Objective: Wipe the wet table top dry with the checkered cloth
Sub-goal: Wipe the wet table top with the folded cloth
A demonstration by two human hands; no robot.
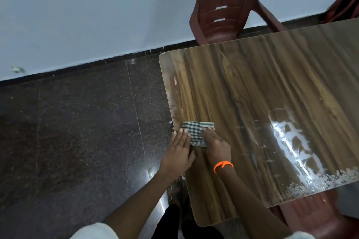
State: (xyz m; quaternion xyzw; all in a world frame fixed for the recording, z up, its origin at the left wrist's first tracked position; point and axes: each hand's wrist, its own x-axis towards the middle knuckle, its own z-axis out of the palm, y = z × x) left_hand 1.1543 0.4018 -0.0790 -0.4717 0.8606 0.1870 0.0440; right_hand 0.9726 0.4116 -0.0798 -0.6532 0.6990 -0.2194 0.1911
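The folded green-and-white checkered cloth [196, 129] lies on the wood-grain table top [252, 93], close to its left edge. My left hand [179, 151] lies flat with straight fingers on the cloth's left side, partly over the table edge. My right hand [215, 144], with an orange band on the wrist, presses down on the cloth's right side with fingers bent over it. Shiny wet streaks [291, 141] and droplets [320, 180] sit on the table's right near part.
A maroon plastic chair [223, 6] stands at the table's far side by the pale wall. Another maroon chair [310, 213] is tucked under the near right edge. Dark polished stone floor [77, 132] spreads to the left.
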